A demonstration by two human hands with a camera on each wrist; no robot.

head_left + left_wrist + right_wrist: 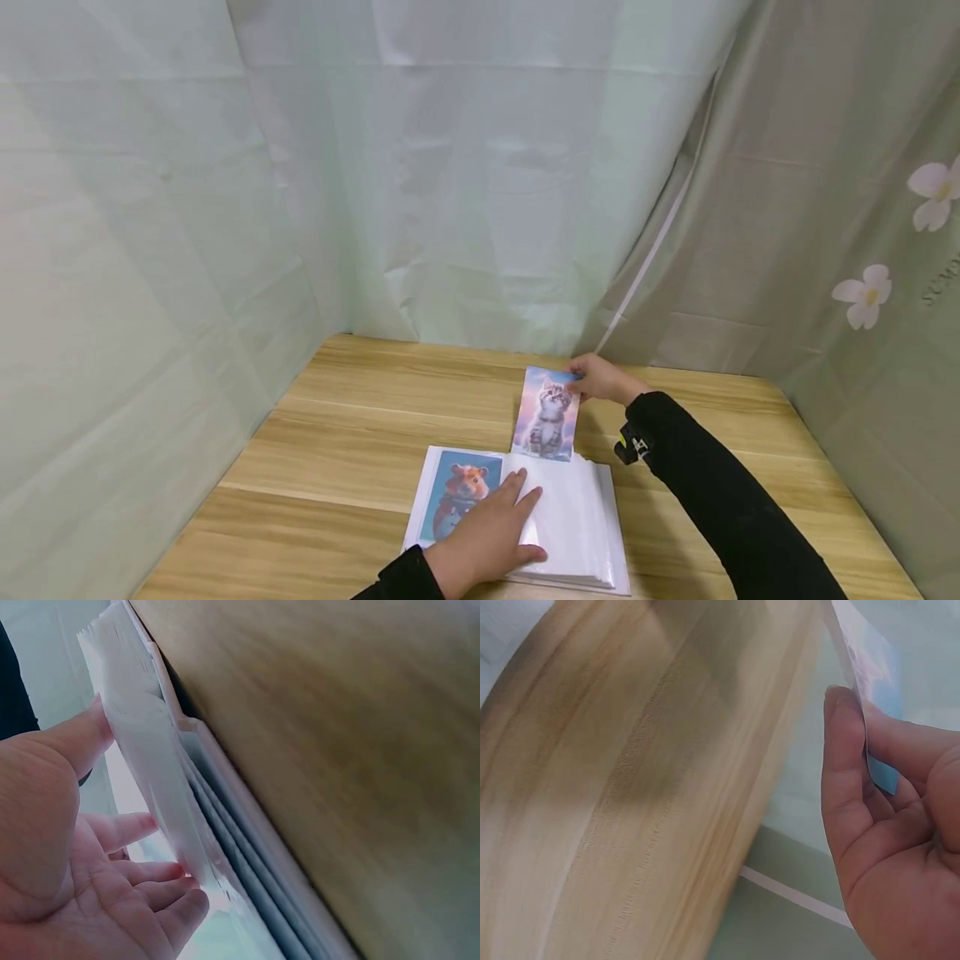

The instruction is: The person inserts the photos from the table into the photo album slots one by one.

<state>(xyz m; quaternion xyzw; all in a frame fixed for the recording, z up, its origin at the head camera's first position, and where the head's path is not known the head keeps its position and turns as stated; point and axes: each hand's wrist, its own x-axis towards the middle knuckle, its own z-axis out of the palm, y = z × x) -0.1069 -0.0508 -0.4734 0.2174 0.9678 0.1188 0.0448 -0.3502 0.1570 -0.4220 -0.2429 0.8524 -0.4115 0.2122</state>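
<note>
An open photo album (566, 517) lies on the wooden table, its right side a stack of clear-sleeved white pages. On its left page shows a picture of a hamster (457, 492) against blue. My left hand (483, 533) rests across the album's middle with fingers spread, fingertips on the white page; the left wrist view shows them along the pages' (142, 742) surface. My right hand (600, 379) pinches a kitten photo card (546, 417) by its upper right corner, between thumb and fingers. The card's lower edge overlaps the top of the right page in the head view.
The wooden table (337, 442) extends around the album. Pale curtains (465, 183) hang behind and to both sides, with white flowers printed on the right one. A small dark device (632, 446) sits at the right wrist.
</note>
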